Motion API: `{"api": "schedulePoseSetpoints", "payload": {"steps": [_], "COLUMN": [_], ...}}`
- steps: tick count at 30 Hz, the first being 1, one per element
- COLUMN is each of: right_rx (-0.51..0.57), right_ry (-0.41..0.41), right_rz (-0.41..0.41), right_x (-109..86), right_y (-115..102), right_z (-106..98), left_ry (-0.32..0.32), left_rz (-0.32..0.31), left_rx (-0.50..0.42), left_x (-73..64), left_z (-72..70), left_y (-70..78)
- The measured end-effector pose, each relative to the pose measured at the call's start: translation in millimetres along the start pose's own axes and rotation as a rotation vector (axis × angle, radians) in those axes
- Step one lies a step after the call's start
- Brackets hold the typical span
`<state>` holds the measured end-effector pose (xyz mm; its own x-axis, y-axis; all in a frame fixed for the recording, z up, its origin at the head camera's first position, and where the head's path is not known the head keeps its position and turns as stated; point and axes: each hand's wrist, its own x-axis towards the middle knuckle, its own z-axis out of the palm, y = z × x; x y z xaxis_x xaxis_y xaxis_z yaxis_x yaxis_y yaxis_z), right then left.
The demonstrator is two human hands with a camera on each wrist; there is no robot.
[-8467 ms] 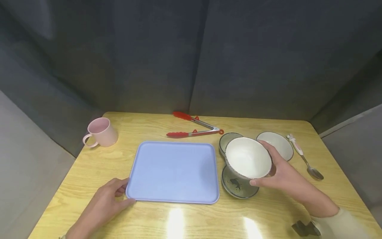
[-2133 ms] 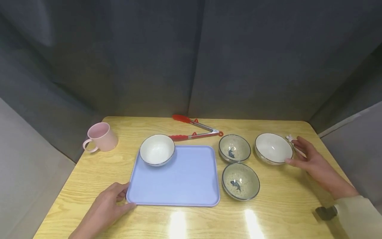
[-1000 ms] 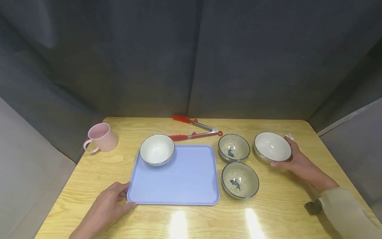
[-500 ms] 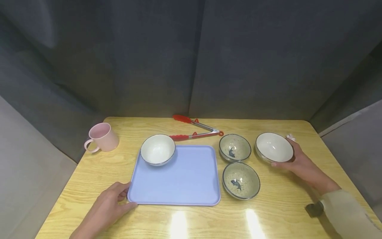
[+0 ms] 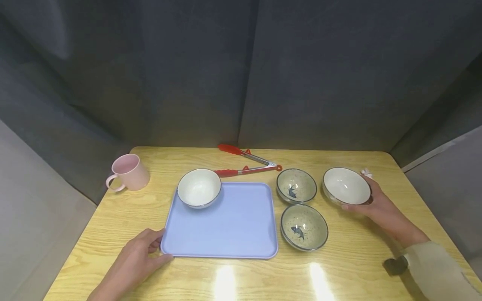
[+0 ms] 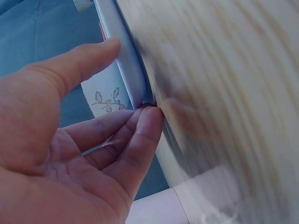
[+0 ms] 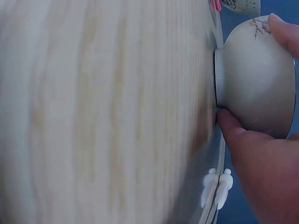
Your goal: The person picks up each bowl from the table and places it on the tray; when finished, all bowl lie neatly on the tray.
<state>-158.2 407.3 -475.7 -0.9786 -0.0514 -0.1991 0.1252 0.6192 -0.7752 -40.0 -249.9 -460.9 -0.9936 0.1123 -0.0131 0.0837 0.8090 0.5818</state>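
Note:
My left hand [image 5: 135,255] holds the near left corner of a light blue tray [image 5: 237,230]; in the left wrist view, thumb and curled fingers meet the tray's edge [image 6: 128,60]. A white bowl with a dark rim [image 5: 199,189] sits upright on the tray's far left corner. At the right, my right hand [image 5: 380,211] grips a second white bowl [image 5: 346,186], thumb on its near side and fingers round the right side. In the right wrist view this bowl [image 7: 257,79] has its foot at the tabletop; whether it is slightly raised, I cannot tell.
Two speckled bowls with fish drawings, one far [image 5: 297,184] and one near [image 5: 305,230], stand between tray and right hand. Red-tipped tongs [image 5: 260,168] lie open behind the tray. A pink mug [image 5: 129,173] stands far left. A spoon's white handle end [image 5: 366,172] shows behind my right hand.
The white bowl that my right hand held over the speckled bowls now sits on the tray. My right hand has moved right and grips the other white bowl. My left hand stays at the tray.

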Motion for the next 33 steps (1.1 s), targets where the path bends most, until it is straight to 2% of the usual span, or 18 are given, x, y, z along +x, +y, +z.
{"api": "schedulePoseSetpoints", "payload": {"steps": [9,20,27,33], "right_rx": [0.012,0.068,0.049,0.074], "right_ry": [0.011,0.023,0.055,0.053], "right_rz": [0.006,-0.027,-0.075,-0.12], "right_x": [-5.4,-10.0,-14.7,-18.9], "right_y": [-5.0,-12.7,-27.7,-47.4], "right_z": [-0.4,2.5,4.7,7.5], "left_ry": [-0.014,-0.038,-0.035,-0.037], "left_rz": [-0.006,-0.021,-0.025,-0.027], "left_rx": [0.007,-0.006,0.0,0.004], "left_x": [0.3,0.9,1.9,1.6], "left_z": [-0.8,-1.7,-1.3,-0.7], "left_y": [-0.1,-0.7,-1.0,-1.1]}}
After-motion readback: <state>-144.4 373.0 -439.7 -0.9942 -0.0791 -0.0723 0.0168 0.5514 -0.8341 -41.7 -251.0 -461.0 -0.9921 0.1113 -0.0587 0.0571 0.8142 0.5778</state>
